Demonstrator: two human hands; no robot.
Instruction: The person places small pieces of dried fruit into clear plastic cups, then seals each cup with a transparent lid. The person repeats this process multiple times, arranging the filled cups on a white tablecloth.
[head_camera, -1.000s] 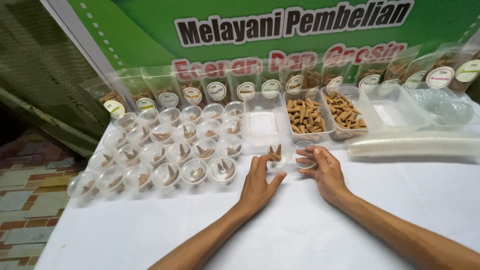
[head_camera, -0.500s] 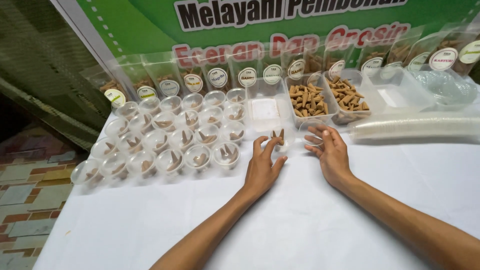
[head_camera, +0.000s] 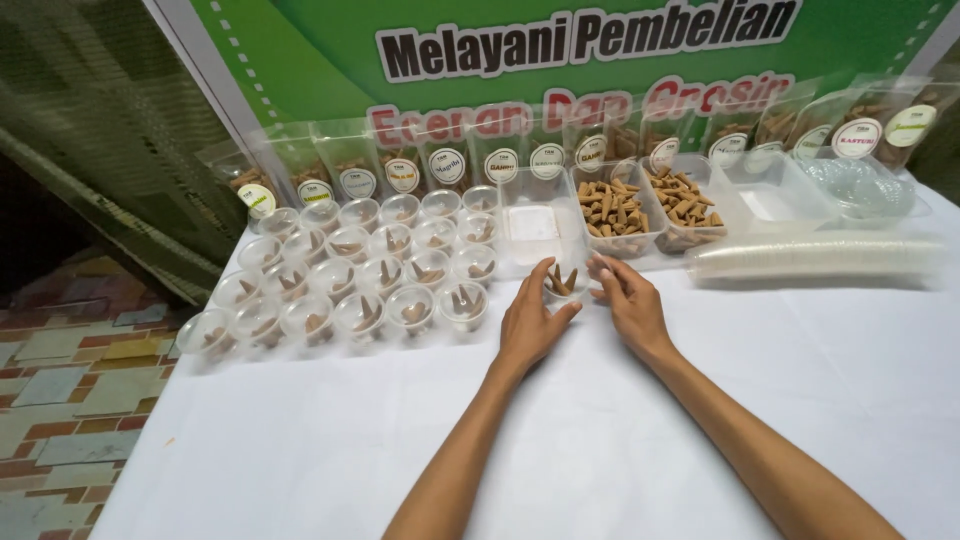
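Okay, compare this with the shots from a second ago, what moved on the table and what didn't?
Both hands closed in on the small clear cup holding brown cones. The left hand now cups its near side, and the right hand, which lay flat a little apart, now has its fingertips at the cup's rim. The rows of filled cups, the two trays of cones and the lying stack of cups stayed put.

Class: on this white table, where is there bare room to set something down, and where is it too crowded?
Free: the white cloth in front of the small clear cups, and the stretch right of the right hand, below the lying stack of cups. Crowded: the back edge, with cup rows, trays of brown cones and labelled packets. The left hand and right hand flank one cup.
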